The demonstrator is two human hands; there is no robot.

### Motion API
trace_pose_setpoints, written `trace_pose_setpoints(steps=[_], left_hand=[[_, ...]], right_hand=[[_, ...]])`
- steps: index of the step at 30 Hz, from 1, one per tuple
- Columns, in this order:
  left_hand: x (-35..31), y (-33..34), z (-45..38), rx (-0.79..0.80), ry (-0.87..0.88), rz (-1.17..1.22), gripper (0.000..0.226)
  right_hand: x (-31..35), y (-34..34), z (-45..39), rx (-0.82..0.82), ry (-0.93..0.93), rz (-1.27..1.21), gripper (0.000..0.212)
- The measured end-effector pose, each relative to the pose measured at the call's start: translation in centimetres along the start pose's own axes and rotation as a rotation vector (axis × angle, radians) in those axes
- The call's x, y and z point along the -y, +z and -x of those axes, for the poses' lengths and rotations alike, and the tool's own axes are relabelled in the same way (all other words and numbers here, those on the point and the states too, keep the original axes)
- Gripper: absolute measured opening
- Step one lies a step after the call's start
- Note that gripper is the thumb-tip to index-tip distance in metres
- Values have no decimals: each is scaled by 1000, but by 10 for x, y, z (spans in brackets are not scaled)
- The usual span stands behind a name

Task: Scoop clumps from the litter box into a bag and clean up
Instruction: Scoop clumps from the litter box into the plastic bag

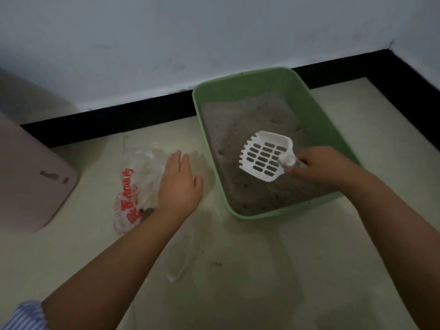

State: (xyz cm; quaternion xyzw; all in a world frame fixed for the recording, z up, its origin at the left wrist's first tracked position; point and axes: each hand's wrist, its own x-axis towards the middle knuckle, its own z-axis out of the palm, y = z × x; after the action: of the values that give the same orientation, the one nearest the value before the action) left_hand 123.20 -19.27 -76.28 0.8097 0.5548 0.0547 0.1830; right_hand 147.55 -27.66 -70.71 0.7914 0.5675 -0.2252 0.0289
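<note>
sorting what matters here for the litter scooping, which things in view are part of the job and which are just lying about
Part of the job:
- green litter box with litter
- white slotted scoop, held by the right hand
- clear plastic bag with red print, under the open left hand

Just lying about:
- pinkish bin on the left
- dark specks on the floor
</note>
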Motion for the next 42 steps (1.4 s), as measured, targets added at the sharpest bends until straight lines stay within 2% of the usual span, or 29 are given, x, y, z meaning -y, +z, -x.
trace_pose_setpoints(steps=[4, 7, 11, 16, 23, 29, 33, 37, 39, 42], left_hand=[[-40, 24, -13, 119, 20, 42, 59], [-62, 39, -18, 172, -25, -74, 62], [-71, 47, -23, 148, -32, -252, 64], [-67, 58, -24, 89, 66, -314, 66], [-55, 69, -28, -35, 117, -231, 55], [-55, 69, -29, 30, 127, -220, 58], [-57, 62, -26, 22, 29, -150, 58], [-65, 56, -20, 1, -96, -70, 58], [-68, 53, -18, 49, -134, -86, 56], [-73, 51, -18, 74, -175, -70, 54]], right_hand=[[-38, -15, 6, 42, 108, 104, 53], [-65, -22, 4, 11, 216, 224, 50], [-90, -39, -7, 33, 200, 345, 46], [-92, -49, -28, 172, 257, 551, 22], [-98, -55, -37, 143, 60, 513, 45], [-90, -38, -32, 169, -31, 791, 50], [-73, -52, -30, 110, 27, 827, 47], [-56, -65, -32, -35, 91, 911, 39], [-47, -64, -40, -17, 94, 943, 37], [-44, -56, -48, 106, 87, 883, 40]])
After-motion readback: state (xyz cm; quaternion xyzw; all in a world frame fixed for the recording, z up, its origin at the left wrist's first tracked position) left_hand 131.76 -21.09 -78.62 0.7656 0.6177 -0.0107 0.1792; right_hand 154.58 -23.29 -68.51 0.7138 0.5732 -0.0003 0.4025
